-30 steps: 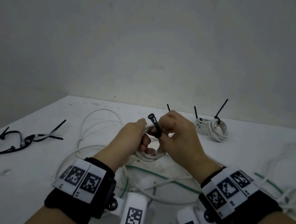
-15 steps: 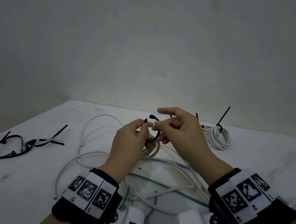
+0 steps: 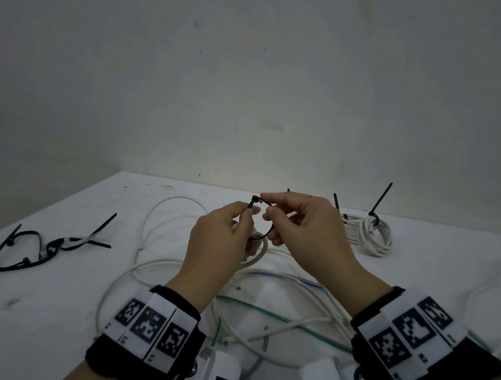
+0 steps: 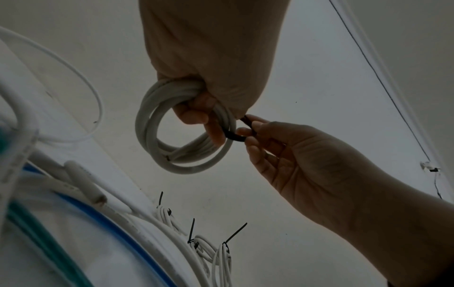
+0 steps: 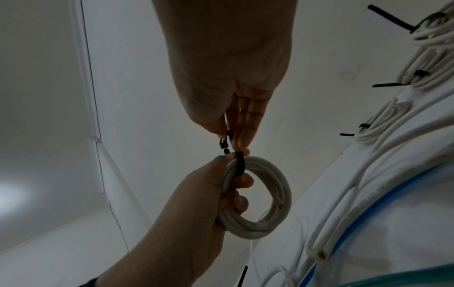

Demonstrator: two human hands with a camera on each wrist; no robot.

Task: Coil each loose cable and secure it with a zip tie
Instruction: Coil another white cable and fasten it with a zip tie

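Observation:
A small white cable coil (image 4: 172,155) hangs from my left hand (image 3: 247,216), whose lower fingers curl through it above the table. A black zip tie (image 3: 269,227) loops round the coil's strands. In the right wrist view the strap (image 5: 240,162) crosses the coil (image 5: 275,203). My left hand (image 5: 230,174) pinches the tie's tail tip with thumb and forefinger. The fingertips of my right hand (image 5: 230,136) pinch the tie just behind its head (image 5: 223,144). The two ends sit a little apart. The left wrist view shows my right hand (image 4: 245,134) on the tie (image 4: 233,136).
Several finished white coils with zip ties (image 3: 370,234) lie at the back right. Spare black zip ties (image 3: 44,245) lie at the left near the table edge. Loose white cables (image 3: 149,272), a green one (image 3: 274,315) and a blue one (image 3: 269,276) sprawl under my hands.
The tie stood straight up in my right fist a second ago. It is now bent into a loop round the coil, with its ends brought close between both hands' fingertips.

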